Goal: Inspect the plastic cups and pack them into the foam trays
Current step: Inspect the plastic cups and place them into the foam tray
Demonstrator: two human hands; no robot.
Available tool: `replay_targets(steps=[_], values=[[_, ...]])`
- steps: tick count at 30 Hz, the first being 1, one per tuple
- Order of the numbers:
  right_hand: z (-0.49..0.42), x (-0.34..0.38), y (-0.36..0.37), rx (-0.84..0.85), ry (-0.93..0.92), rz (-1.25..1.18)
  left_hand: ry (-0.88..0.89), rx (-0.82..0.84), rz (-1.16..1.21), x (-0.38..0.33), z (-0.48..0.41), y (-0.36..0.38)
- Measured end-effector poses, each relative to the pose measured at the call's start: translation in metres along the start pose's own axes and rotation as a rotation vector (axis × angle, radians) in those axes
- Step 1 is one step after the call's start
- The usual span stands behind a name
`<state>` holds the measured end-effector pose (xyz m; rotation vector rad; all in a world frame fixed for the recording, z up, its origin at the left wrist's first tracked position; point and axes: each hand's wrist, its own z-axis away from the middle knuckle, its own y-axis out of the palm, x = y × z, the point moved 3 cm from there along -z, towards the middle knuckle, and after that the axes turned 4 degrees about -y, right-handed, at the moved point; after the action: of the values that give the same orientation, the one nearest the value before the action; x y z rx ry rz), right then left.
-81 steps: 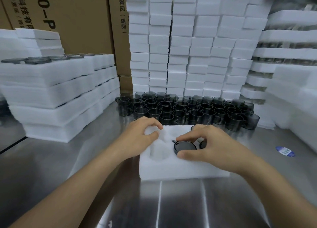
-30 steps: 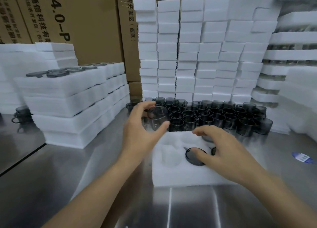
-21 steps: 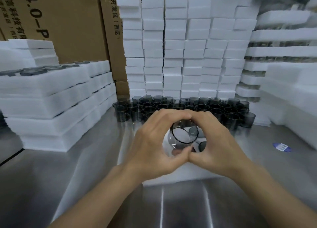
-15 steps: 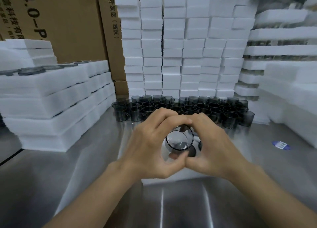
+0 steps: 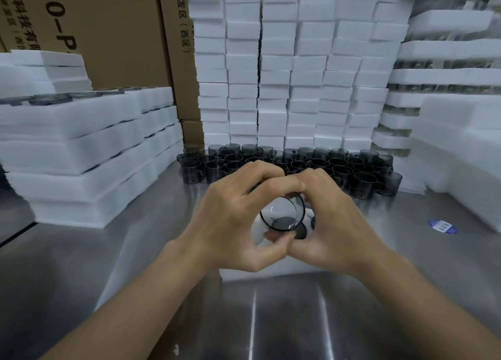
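The steel table carries walls of stacked foam and, at the back, a block of unpacked smoky cups. Nearer, one foam tray lies under both hands. The left hand and right hand each curl round one cup, held above the tray with its mouth toward the viewer (thumbs meet beneath it). Rotate the cup slowly against the light and check rim and base for cracks. Keep fingers off the wall being viewed. A dark disc below is probably a cup already seated.
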<state>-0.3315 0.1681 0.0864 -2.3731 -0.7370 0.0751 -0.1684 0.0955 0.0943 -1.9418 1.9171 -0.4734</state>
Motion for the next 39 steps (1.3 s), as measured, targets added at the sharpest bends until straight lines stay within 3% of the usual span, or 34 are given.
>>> replay_targets(steps=[3, 7, 11, 14, 17, 34, 39], values=[[0.0, 0.001, -0.001, 0.03, 0.012, -0.02, -0.127, 0.016, 0.099, 0.004, 0.002, 0.001], [0.002, -0.003, -0.014, 0.035, 0.081, -0.123, -0.471, 0.074, 0.295, 0.02, 0.005, -0.002], [0.0, -0.002, -0.02, 0.0, 0.167, -0.258, -0.656, 0.279, 0.446, 0.03, 0.005, -0.006], [-0.001, 0.006, -0.013, 0.034, 0.155, -0.232, -0.629, 0.451, 0.373, 0.027, 0.004, -0.006], [-0.002, 0.01, -0.008, 0.079, 0.084, -0.154, -0.573, 0.507, 0.26, 0.022, 0.004, -0.003], [-0.007, 0.019, -0.007, 0.088, -0.051, 0.015, -0.437, 0.416, 0.123, 0.025, 0.005, -0.003], [-0.004, 0.01, -0.007, -0.032, 0.094, -0.159, -0.471, 0.402, 0.175, 0.029, 0.004, -0.005]])
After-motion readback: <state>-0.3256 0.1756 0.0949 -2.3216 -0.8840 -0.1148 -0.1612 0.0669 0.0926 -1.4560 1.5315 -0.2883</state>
